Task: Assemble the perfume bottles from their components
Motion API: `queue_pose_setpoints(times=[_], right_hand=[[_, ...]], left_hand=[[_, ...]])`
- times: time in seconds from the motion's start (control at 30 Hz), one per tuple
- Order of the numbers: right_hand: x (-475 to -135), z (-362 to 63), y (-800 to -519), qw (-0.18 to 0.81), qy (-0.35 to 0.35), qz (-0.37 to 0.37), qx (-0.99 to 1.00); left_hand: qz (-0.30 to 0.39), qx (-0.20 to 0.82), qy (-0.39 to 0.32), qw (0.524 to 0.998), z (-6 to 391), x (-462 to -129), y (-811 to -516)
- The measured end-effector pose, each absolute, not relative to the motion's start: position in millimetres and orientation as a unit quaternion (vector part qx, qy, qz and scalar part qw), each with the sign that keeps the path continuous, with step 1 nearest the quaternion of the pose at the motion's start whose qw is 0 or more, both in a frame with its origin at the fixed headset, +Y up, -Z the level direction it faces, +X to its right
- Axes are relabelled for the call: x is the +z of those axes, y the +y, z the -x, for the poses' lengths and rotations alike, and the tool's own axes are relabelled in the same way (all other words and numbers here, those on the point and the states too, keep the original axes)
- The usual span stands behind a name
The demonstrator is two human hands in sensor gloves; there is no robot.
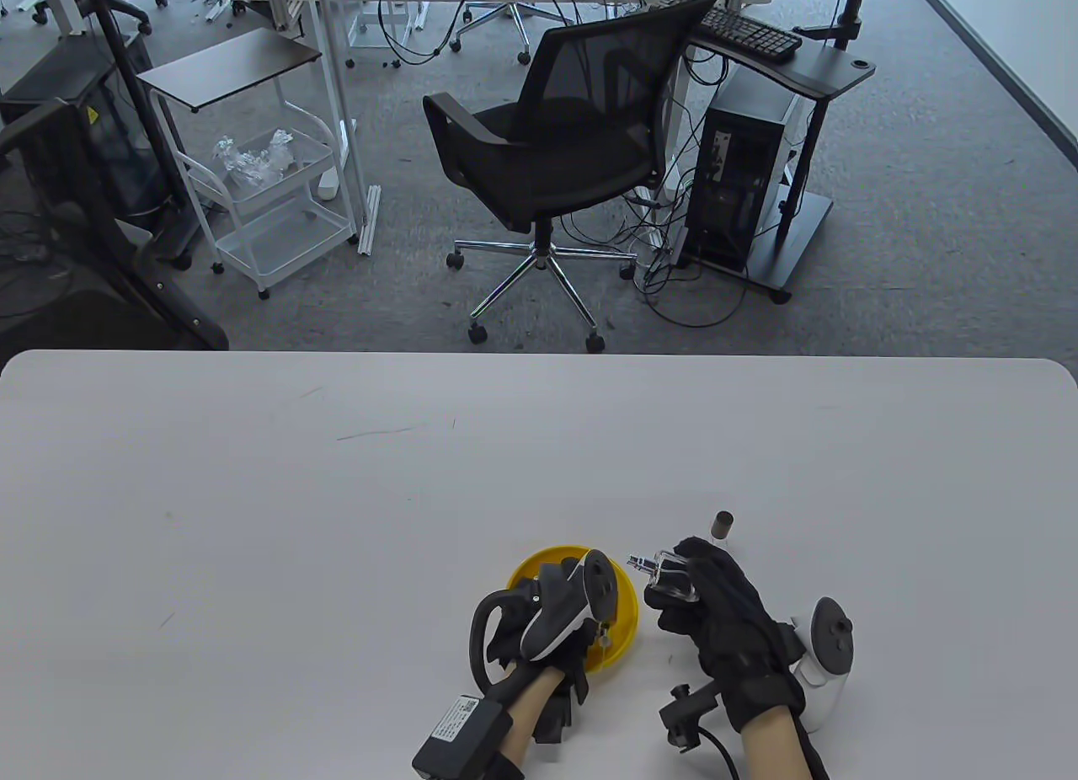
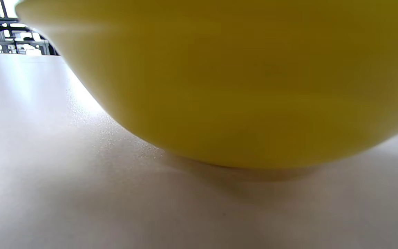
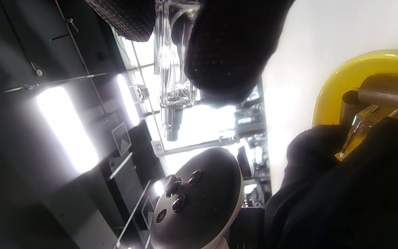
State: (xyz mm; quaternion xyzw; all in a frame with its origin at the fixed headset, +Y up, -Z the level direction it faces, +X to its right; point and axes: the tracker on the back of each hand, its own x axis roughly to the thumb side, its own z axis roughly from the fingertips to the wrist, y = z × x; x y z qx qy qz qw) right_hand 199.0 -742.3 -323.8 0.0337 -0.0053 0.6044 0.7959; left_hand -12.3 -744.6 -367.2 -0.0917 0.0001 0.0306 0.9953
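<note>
My right hand [image 1: 679, 588] grips a clear glass perfume bottle [image 1: 669, 574] just above the table, its spray neck pointing left. In the right wrist view the bottle [image 3: 173, 62] sits between my gloved fingers [image 3: 226, 48], nozzle downward. My left hand [image 1: 556, 585] reaches into a yellow bowl [image 1: 529, 568] left of the bottle; the tracker hides its fingers. In the right wrist view a clear faceted piece [image 3: 358, 133] and a brownish cap [image 3: 389, 91] lie in the bowl [image 3: 337, 79] by the left glove [image 3: 323, 166]. The left wrist view shows only the bowl's outer wall [image 2: 240, 86].
A small dark cylindrical cap [image 1: 723, 525] stands upright on the white table [image 1: 337, 519], just beyond my right hand. An office chair [image 1: 556, 140] and carts stand on the floor past the table's far edge.
</note>
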Motion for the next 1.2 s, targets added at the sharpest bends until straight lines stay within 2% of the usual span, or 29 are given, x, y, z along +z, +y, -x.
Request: queue_pose_setpoints(times=[0.63,1.03,1.2], right_hand=[[-324,-201,-742,0.800,-0.007,-0.030,0.600],[-324,-200,-744,0.795,-0.004,-0.030,0.606],[-324,-200,-745,0.790,-0.001,-0.027,0.613]], left_hand=[[0.078,0.055,-0.007,0.995,16,-364,-744],[0.044,0.113,-0.018,0.993,34,-349,-719],[0.017,0.171,-0.036,0.984,50,-339,-708]])
